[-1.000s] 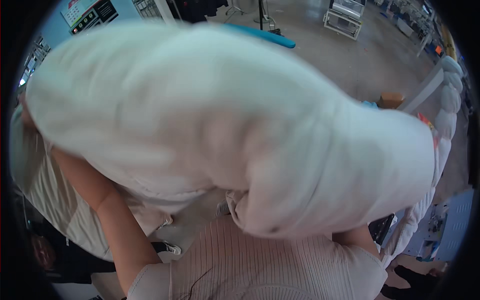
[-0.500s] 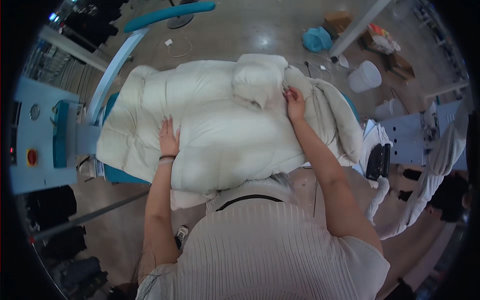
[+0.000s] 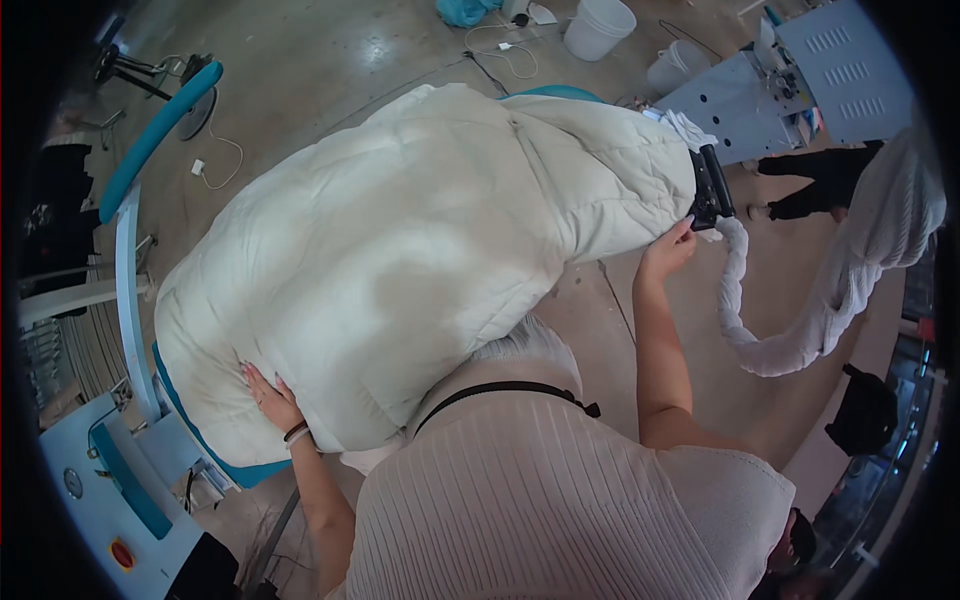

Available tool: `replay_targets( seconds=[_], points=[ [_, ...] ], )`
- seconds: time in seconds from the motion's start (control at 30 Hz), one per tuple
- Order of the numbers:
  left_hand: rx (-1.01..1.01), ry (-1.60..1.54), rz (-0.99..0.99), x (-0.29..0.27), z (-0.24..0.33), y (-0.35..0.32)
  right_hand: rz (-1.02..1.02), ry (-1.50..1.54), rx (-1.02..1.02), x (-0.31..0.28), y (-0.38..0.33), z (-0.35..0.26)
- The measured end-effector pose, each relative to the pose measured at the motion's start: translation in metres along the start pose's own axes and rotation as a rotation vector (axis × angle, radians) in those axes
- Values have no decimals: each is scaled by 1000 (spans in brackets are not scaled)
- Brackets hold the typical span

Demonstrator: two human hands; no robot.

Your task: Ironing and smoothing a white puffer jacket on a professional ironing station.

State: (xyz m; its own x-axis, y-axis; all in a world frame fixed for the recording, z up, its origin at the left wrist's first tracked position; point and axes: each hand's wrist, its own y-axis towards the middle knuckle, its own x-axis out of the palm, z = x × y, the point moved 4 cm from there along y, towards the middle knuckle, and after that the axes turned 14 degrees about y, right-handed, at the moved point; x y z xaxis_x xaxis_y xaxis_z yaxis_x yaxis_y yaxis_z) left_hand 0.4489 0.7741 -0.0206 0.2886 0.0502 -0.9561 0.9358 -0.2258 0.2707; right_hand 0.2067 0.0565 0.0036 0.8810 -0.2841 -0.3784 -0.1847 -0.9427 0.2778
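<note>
A cream padded coat (image 3: 470,160) lies spread over a teal-edged pressing table (image 3: 240,475), with a greyish shaded patch across its middle. My left hand (image 3: 272,398) rests flat on the coat near its left end, fingers stretched out. At the right end, my right hand (image 3: 667,252) has its fingers curled where the coat meets a black iron (image 3: 709,190). What those fingers grip, the iron or the coat's edge, is hidden. The iron stands against the coat's right end, its handle outward.
A white cloth-wrapped hose (image 3: 770,355) hangs from the upper right down to the iron. Blue-grey machine housings stand at lower left (image 3: 100,490) and upper right (image 3: 830,75). A teal-tipped arm (image 3: 160,140) rises at left. White buckets (image 3: 600,28) and cables lie beyond. A person's dark-clothed legs (image 3: 820,180) show at right.
The view has turned right. My right hand has left the coat's middle and reached the iron at the right. The coat now lies smoother, its folded bulge gone. My left hand sits nearer the coat's left end.
</note>
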Motion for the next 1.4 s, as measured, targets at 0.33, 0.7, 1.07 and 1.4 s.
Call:
replay_targets(
  seconds=[0.33, 0.7, 1.07, 1.4],
  points=[
    [-28, 129, 25, 11, -15, -9, -959, 756, 993, 102, -29, -8],
    [-2016, 0, -134, 8, 23, -118, -358, 493, 515, 165, 64, 97],
    [-1460, 321, -299, -5, -29, -200, -634, 1281, 940, 83, -77, 122],
    [-1206, -211, 152, 20, -2, -201, -611, -25, -189, 21, 13, 54]
  ],
)
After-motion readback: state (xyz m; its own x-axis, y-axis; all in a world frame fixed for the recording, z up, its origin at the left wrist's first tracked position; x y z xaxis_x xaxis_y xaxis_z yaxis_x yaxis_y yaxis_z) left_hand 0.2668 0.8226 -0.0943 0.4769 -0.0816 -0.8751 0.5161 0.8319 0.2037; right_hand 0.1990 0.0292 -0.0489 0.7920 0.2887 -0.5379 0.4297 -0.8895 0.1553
